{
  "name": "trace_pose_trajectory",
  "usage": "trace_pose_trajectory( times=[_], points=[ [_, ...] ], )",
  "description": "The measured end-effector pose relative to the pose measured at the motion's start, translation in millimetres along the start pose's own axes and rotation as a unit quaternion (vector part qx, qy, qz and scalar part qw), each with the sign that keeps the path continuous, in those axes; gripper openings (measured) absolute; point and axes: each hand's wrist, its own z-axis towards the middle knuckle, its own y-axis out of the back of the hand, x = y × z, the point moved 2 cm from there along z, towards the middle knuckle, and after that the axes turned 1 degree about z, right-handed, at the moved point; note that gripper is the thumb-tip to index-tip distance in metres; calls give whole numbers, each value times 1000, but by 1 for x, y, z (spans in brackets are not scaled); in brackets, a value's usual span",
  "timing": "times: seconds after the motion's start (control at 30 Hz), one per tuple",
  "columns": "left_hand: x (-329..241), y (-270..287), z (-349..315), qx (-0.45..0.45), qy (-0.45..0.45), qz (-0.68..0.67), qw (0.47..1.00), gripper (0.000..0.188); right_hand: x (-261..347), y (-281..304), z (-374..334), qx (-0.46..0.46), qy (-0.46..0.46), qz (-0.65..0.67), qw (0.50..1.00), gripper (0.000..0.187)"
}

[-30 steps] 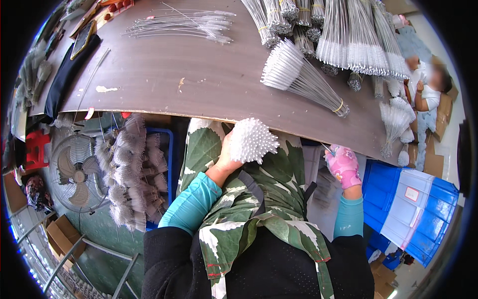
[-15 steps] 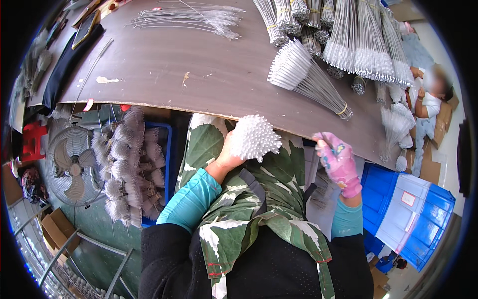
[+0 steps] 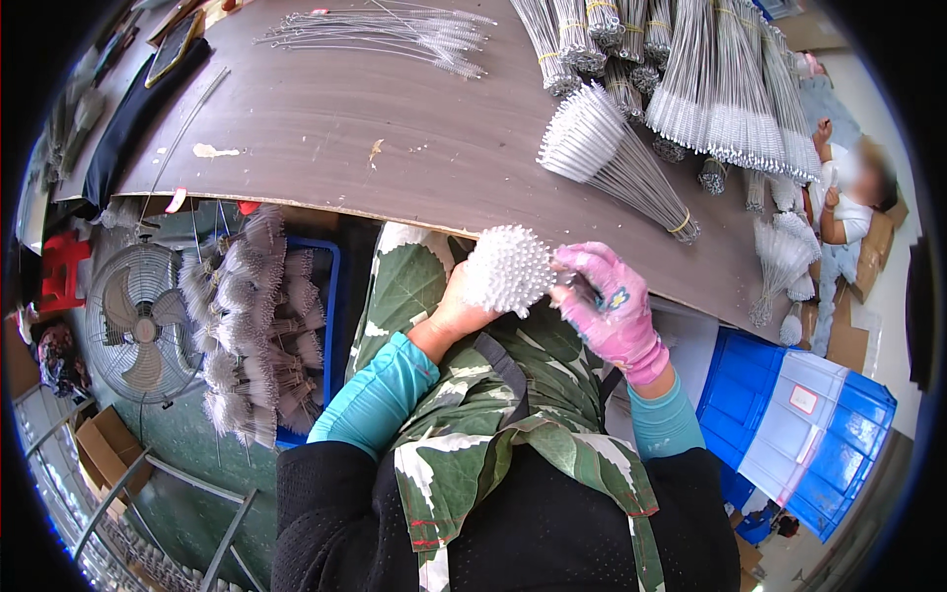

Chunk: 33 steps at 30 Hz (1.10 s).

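A bundle of white-bristled tube brushes (image 3: pixel 509 270) is gripped in my bare left hand (image 3: pixel 464 304), its bristle ends turned up toward me at the table's front edge. The wire handles of this bundle are hidden beneath it. My right hand (image 3: pixel 614 314), in a pink flowered glove, is at the right side of the bundle. Its thumb and forefinger are curled close together beside the bristles; what they pinch, if anything, is too small to make out. On the table beyond lies a banded bundle of the same brushes (image 3: pixel 584 133).
The brown table (image 3: pixel 326 148) carries loose brushes (image 3: pixel 434 39) and stacked brush bundles (image 3: pixel 730 109). Left below stand a fan (image 3: pixel 144 331) and a blue crate (image 3: pixel 333 296) beside hanging brush bundles. At right are blue and white bins (image 3: pixel 799 419); another person (image 3: pixel 848 197) sits beyond.
My right hand has moved left from beside the table edge to the brush bundle, its fingers now at the bristles. The left hand holds the bundle in nearly the same place.
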Motion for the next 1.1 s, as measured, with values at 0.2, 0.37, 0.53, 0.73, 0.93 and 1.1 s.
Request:
trace_pose_trajectory(
  times=[0.2,0.37,0.53,0.73,0.93,1.1],
  points=[
    [-31,18,7,50,108,-242,963,57,-16,13,-4,-39,-126,170,977,24],
    [-64,38,15,-37,104,-283,953,48,-5,31,4,-36,-110,290,950,25],
    [-92,59,30,-61,134,-360,921,48,3,51,7,-82,-64,285,953,27],
    [-103,67,43,-59,171,-466,866,35,13,67,13,-48,25,453,890,32],
    [-107,43,34,-7,258,-558,789,34,10,57,10,-175,-25,306,935,22],
    [-112,32,34,16,267,-583,767,43,-6,60,7,-136,-55,347,926,23]
  ],
)
